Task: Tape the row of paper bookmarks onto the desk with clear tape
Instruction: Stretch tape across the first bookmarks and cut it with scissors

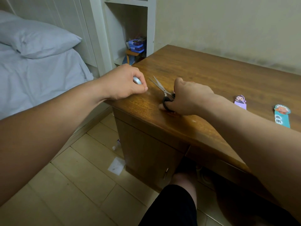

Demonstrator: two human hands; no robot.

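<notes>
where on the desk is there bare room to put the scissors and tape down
Widest bare patch: the back of the desk along the wall, beyond the scissors. A smaller one lies between the right hand and the purple bookmark. The near left corner is crowded: left hand with tape roll, scissors, right hand.

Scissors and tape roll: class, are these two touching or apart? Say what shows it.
Apart. The head view shows desk between the tips of the scissors and the tape roll in the left hand.

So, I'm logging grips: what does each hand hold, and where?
Left hand grips the tape roll around its rim; right hand holds the scissors by their black handles.
</notes>
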